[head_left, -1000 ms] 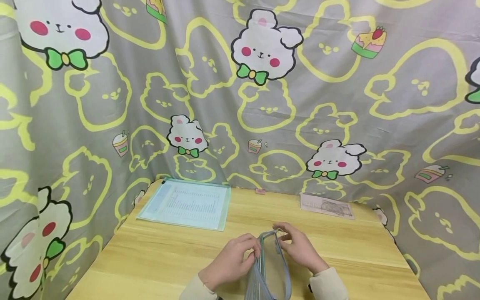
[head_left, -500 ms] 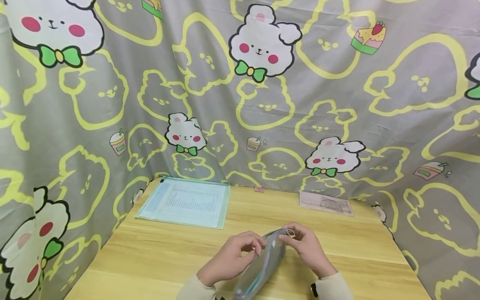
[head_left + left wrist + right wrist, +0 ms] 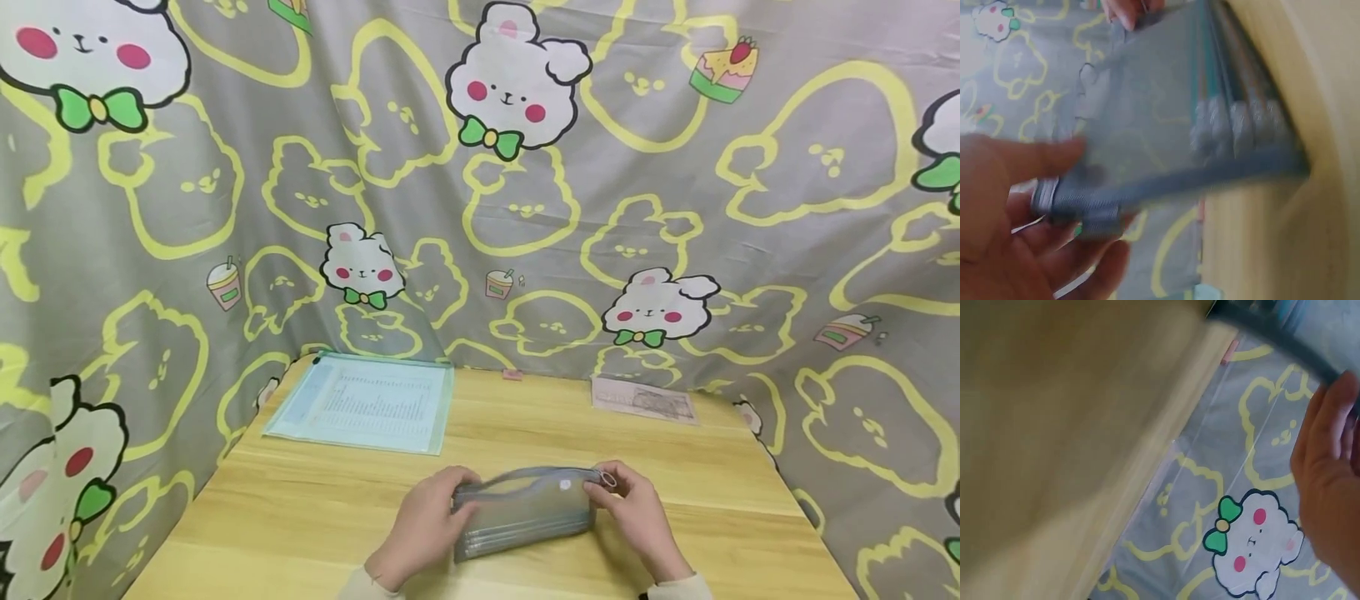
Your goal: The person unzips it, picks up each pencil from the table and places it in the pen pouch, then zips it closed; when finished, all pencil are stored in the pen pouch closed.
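A see-through grey pencil case (image 3: pixel 525 504) is held lengthwise low over the table, its zipped edge up. My left hand (image 3: pixel 429 521) grips its left end, the thumb on the near face. At the upper right corner, my right hand (image 3: pixel 633 512) pinches the case beside the ring-shaped zipper pull (image 3: pixel 607 479). Several slim pencils (image 3: pixel 1210 81) show through the wall, lying along the bottom, with silvery ends toward the left hand. In the right wrist view the right hand's fingers (image 3: pixel 1335 406) are at the dark edge of the case.
A light green zip folder (image 3: pixel 367 402) with a printed sheet lies at the back left of the wooden table (image 3: pixel 300 517). A pinkish printed slip (image 3: pixel 643 401) lies at the back right, and a small pink block (image 3: pixel 512 375) sits at the back edge. A patterned curtain (image 3: pixel 420 192) hangs behind.
The pencil case has turned from pointing at the body to lying crosswise. My left hand has moved left to grip its left end; my right hand has moved slightly right, still at the zipper-pull corner.
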{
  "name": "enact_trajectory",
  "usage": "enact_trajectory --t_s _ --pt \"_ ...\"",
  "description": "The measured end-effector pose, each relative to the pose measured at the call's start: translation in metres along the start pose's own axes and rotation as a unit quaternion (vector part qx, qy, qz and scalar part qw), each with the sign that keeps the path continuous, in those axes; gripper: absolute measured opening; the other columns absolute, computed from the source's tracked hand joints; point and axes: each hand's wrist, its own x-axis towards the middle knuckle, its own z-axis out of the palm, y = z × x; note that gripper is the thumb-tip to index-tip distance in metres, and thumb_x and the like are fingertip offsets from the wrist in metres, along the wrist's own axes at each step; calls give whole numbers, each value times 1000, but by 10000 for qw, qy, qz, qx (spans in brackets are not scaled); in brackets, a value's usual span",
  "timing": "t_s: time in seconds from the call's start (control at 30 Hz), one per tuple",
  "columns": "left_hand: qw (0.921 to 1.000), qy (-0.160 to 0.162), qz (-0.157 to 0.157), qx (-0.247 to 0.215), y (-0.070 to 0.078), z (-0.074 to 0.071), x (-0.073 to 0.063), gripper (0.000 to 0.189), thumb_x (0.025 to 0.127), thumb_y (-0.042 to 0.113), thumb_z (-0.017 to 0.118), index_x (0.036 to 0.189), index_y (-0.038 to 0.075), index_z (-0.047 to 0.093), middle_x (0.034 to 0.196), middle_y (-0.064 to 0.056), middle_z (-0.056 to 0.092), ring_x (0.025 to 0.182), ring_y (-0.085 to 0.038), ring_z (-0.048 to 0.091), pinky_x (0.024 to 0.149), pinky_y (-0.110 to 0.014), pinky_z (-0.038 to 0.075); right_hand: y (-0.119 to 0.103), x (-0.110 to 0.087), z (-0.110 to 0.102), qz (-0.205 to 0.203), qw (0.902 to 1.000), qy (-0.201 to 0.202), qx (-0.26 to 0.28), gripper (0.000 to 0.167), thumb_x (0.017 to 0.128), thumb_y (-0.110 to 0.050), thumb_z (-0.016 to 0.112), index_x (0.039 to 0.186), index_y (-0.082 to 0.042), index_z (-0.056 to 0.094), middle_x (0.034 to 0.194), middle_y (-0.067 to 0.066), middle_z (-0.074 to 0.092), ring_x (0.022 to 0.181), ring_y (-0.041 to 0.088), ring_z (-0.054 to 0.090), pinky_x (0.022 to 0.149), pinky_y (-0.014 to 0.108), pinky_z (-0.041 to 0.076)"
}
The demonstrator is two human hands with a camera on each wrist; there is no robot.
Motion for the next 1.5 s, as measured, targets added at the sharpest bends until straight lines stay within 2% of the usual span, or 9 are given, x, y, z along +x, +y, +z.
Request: enact_trajectory --t_s 0.1,0.27,0.53,0.77,1.0,1.13,1.3,1.4,1.5 --pt "9990 423 -108 118 -4 4 1 8 95 18 77 103 17 75 105 2 79 94 -15 75 79 -32 63 7 -3 -4 225 9990 -374 -105 24 89 -6 82 108 1 69 101 8 76 91 15 71 76 25 62" --pt "9980 610 -143 -28 -8 4 0 6 95 14 77 98 18 75 103 4 79 97 -17 75 82 -36 64 14 -8 -12 152 9934 -1086 -344 22 92 -10 80 104 4 67 97 8 75 90 18 70 77 27 62" --pt "9978 613 -8 -258 -6 -2 0 9 95 14 78 101 20 76 102 9 76 92 -6 70 77 -26 60 1 -16 -20 107 9979 -268 -575 20 89 -19 85 98 -8 71 103 3 75 95 12 68 74 28 61" --pt "9980 631 -42 79 -6 -3 -1 10 93 15 80 101 20 79 102 7 79 93 -9 73 77 -28 62 2 -16 -25 121 9973 -210 -687 18 87 -15 85 97 -8 72 98 2 74 95 13 67 71 28 60" --pt "9978 649 -39 -116 -6 -5 3 8 90 16 82 96 20 78 94 9 79 84 -6 71 73 -24 58 10 -17 -30 279 9977 -338 -525 20 86 -12 86 102 -5 75 92 3 73 90 14 67 71 28 59" --pt "9948 931 14 417 2 -2 7 18 85 14 86 98 21 75 102 8 78 95 -13 72 82 -34 61 11 -21 -27 272 9980 -243 -521 19 86 -14 87 100 -7 76 95 2 76 91 13 68 71 27 59" --pt "9736 1467 839 1533 35 13 24 33 79 24 92 108 20 74 119 0 72 120 -26 64 96 -49 57 6 -29 -10 -36 9980 36 -636 15 84 -15 88 93 -11 77 93 0 77 88 10 67 69 25 56" --pt "9624 1129 1619 1864 58 32 35 32 85 33 88 113 23 75 121 3 71 126 -27 61 98 -49 57 4 -35 4 -260 9966 196 -754 13 82 -17 90 86 -18 78 89 -6 76 88 7 67 71 24 54" --pt "9528 675 2050 2136 75 48 42 25 90 37 84 113 30 76 117 10 71 126 -23 61 95 -44 56 0 -40 16 -558 9948 157 -843 12 84 -24 90 84 -24 78 88 -11 75 90 6 69 73 24 54"
